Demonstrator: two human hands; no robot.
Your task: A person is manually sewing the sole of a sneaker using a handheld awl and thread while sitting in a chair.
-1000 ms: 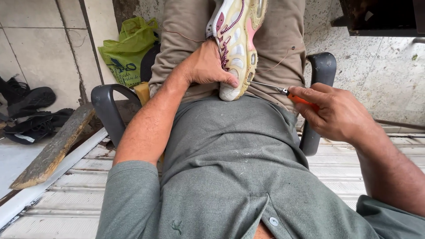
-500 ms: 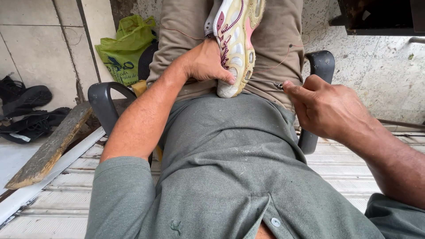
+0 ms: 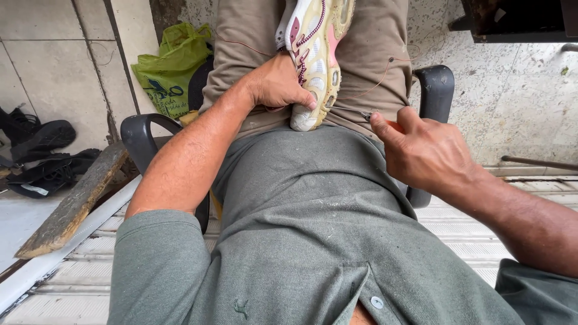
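A white and pink sports shoe [image 3: 316,57] lies sole-up on my lap, over my khaki trousers. My left hand [image 3: 276,83] grips its side and presses it down near the heel end. To the right, my right hand [image 3: 424,150] is closed around a small orange-handled tool [image 3: 385,122], whose thin metal tip points toward the shoe. A fine thread [image 3: 373,87] runs from the shoe across my trouser leg. I sit in a dark plastic armchair [image 3: 435,90].
A green plastic bag [image 3: 165,66] stands behind the left armrest. Dark shoes and sandals [image 3: 39,153] lie on the floor at the left. A worn wooden plank [image 3: 72,207] leans beside the chair. A rough grey wall is at the right.
My right hand has drawn closer to the shoe with the tool's tip now showing again. My left hand keeps its hold on the shoe.
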